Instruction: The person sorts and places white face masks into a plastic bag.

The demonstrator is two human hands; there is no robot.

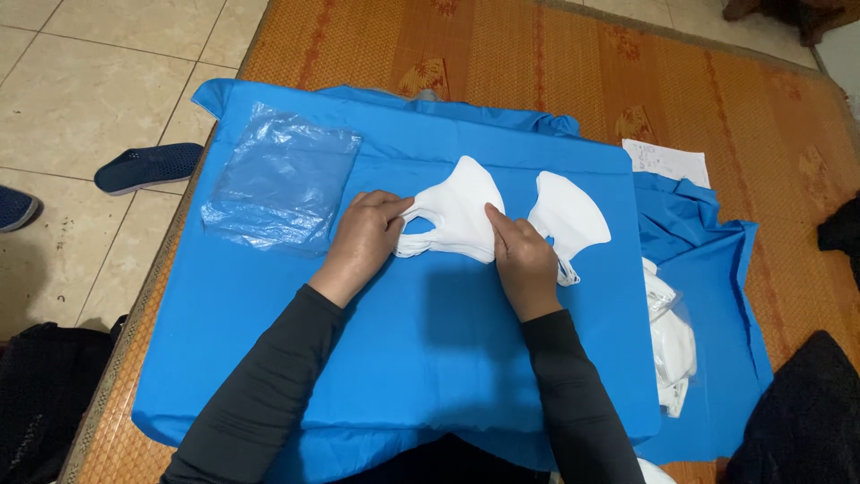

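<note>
Both hands, left hand point(365, 235) and right hand point(522, 258), pinch one mask point(457, 215); a second mask point(571, 215) and the empty bag point(282, 175) wait.

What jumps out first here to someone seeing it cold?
The bright blue cloth fills the middle, spread over an orange woven mat. At its centre the left hand and right hand pinch a white folded mask, with a second white mask lying just to its right. A clear plastic bag lies on the cloth's upper left.
</note>
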